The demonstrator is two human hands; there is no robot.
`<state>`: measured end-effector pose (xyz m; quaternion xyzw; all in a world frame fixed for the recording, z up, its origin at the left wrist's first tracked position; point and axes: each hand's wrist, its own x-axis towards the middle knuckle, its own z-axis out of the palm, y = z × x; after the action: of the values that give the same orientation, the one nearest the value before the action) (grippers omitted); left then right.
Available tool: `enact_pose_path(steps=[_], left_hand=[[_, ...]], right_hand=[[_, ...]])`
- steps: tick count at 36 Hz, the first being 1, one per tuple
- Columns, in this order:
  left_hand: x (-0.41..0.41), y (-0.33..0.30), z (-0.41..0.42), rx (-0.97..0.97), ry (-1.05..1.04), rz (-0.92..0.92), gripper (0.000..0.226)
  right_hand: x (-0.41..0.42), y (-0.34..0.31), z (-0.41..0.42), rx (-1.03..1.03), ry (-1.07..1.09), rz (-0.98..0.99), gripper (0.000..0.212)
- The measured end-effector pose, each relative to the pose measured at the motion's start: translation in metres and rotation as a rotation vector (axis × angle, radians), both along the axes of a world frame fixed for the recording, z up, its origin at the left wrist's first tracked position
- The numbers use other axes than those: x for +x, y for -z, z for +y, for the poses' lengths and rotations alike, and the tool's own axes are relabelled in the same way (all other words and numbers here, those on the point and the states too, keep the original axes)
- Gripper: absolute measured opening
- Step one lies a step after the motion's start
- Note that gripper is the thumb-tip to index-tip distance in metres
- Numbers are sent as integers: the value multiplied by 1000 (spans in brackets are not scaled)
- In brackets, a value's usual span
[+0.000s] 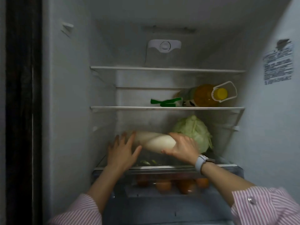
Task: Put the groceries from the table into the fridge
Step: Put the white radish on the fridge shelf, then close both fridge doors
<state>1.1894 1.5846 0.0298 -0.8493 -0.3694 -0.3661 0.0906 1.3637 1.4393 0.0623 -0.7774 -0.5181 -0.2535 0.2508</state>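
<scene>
Right hand (181, 147) grips the right end of a long white daikon radish (155, 141), fingers curled over its top and thumb under its near side. Left hand (121, 151) is flat, fingers straight and spread, touching the left part of the radish; that part is blurred.

Radish position: lying crosswise, left to right, over the bottom glass shelf (103, 159) inside the white fridge (69, 95). Whether it rests on the shelf cannot be determined. Its right end is just beside a pale green round cabbage (193, 129) at the right of the same shelf.

Middle shelf, right side: a plastic bottle of yellow oil (206, 95) lying on its side, yellow cap toward the near right. A green-and-white package (165, 102) lies to its left.

Below the bottom shelf: brown eggs (164, 184) in a drawer.

Right wrist carries a pale watch band (200, 162). Both sleeves are pink-and-white striped.
</scene>
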Motion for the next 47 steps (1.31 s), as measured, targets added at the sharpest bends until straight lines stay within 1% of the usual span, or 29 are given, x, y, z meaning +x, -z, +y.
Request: enact_pose_path(steps=[3, 8, 13, 14, 18, 20, 24, 29, 31, 33, 36, 38, 43, 47], left_hand=[[-2, 14, 0, -95, 11, 17, 68], [-5, 28, 2, -218, 8, 89, 78], [-3, 26, 1, -282, -10, 200, 78], [-3, 26, 0, -287, -14, 215, 77], [-3, 26, -2, -297, -17, 241, 68], [-4, 29, -6, -288, -32, 234, 64], [-8, 31, -20, -274, -65, 239, 54], [-15, 31, -40, -296, -73, 240, 47], [-16, 33, -52, -298, -88, 185, 45], [-17, 36, -71, -252, -72, 64, 39], [-16, 42, -114, -146, 80, -144, 34], [-15, 44, -151, -97, 182, -243, 42], [-9, 42, -263, 28, 419, -383, 50], [6, 28, -366, 62, 603, -423, 43]], right_hand=[[0, 4, 16, -51, 34, 59, 63], [1, 16, 28, -83, 18, 131, 66], [7, 21, 25, -80, -6, 195, 76], [7, 21, 24, -77, -5, 170, 73], [4, 24, 19, -101, 37, -96, 59], [4, 28, 16, -107, 54, -155, 53], [4, 34, 5, -129, 83, -182, 54], [-6, 35, -31, -73, 2, -124, 52], [-11, 36, -52, -51, -23, -133, 51], [-19, 36, -78, -19, -29, -129, 49], [-36, 38, -130, 60, -39, -126, 45], [-49, 40, -171, 116, -48, -105, 42], [-75, 49, -290, 266, -56, -125, 39], [-84, 50, -397, 312, -55, -210, 31]])
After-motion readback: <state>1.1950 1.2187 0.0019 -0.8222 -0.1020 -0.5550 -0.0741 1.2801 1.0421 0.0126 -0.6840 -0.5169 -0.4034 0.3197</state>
